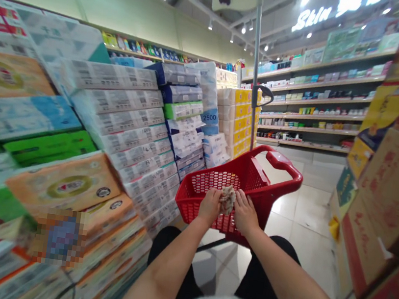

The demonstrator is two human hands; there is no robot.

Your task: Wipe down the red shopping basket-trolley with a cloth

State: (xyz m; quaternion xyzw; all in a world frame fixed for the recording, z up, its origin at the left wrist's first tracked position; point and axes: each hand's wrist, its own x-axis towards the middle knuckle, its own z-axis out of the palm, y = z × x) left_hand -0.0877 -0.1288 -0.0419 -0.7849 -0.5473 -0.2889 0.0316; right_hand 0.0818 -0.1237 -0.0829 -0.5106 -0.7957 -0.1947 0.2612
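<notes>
A crumpled beige-brown cloth is bunched between my two hands at the near side of a red shopping cart. My left hand is closed on the cloth's left side. On the other side, my right hand has its fingers bent against the cloth and lies over the cart's rim; its thumb is hard to make out. The cart has perforated plastic walls and a thick red handle to the right. My knees are on either side of its near end.
Stacked tissue packs rise on the left, with orange packs close by. Cardboard cartons line the right. A metal pole stands behind the cart, bearing a sign. Product shelves are at the back; pale floor tiles show between.
</notes>
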